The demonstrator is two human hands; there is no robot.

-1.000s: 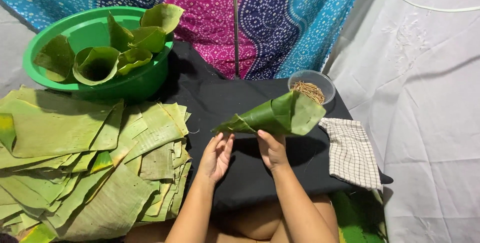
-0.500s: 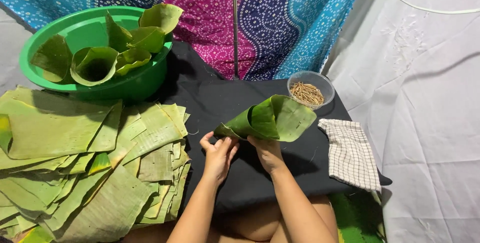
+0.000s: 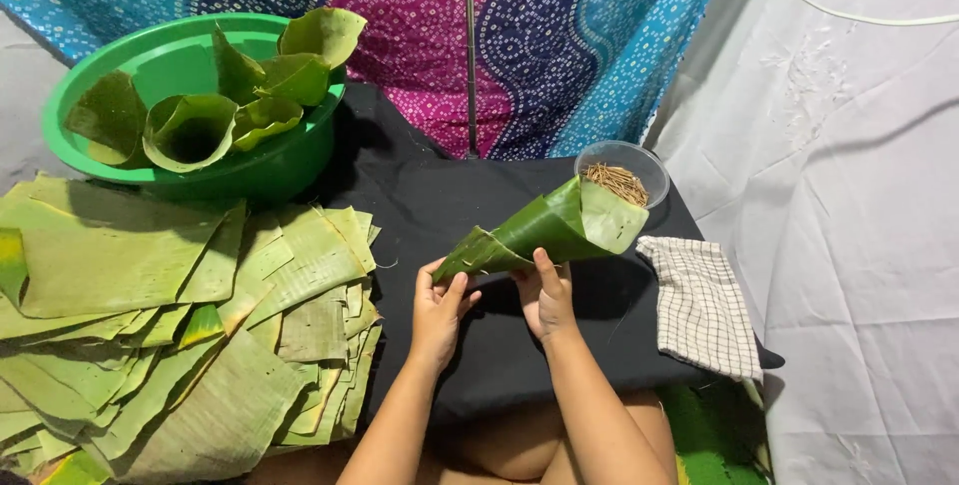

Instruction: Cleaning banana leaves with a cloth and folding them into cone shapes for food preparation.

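Both hands hold a green banana-leaf cone (image 3: 554,228) above a black cloth (image 3: 460,195). My left hand (image 3: 440,307) grips the cone's narrow pointed end, fingers curled up around it. My right hand (image 3: 544,292) supports the cone's middle from below, thumb pressed on the leaf. The cone lies tilted, its wide open mouth up and to the right, close to a small clear bowl (image 3: 624,167) of thin brown sticks.
A green plastic basin (image 3: 265,170) at the back left holds several finished leaf cones (image 3: 195,127). A thick pile of cut banana-leaf pieces (image 3: 160,315) fills the left. A checked cloth (image 3: 699,303) lies at the right. Patterned fabric hangs behind.
The cone has turned in my hands: its mouth first swung toward me, then back up to the right near the bowl. My hands shifted slightly along it.
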